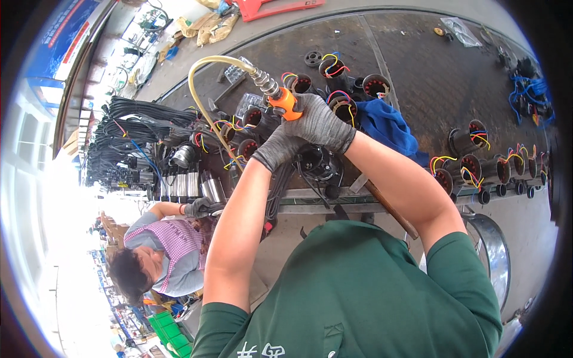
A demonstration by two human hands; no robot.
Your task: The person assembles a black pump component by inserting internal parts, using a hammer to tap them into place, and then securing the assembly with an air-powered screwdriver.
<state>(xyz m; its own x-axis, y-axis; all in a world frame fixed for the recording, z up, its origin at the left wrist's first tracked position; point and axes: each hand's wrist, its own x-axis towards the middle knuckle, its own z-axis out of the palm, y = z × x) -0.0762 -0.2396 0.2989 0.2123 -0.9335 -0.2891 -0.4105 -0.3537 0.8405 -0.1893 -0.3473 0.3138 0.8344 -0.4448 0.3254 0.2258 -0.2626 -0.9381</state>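
Both my hands wear grey knit gloves and meet over the near part of the bench. My right hand point(322, 122) is wrapped round an orange air tool point(285, 105), its metal fitting leading to a pale yellow hose point(203, 62). Just below and to the left, my left hand point(279, 147) is closed against the right one; what its fingers hold is hidden. Beneath the hands sits a dark motor part point(321, 164) with a black cable. A blue cloth point(388, 124) lies right of my right hand, near black motor housings point(345, 109) with coloured wires.
More wired motor housings point(471, 167) line the bench's right front edge. Bundled black cables point(143, 119) and silver cylinders point(182, 185) crowd the left side. A wooden handle point(391, 209) juts over the front edge. Another person point(164, 250) works at the left.
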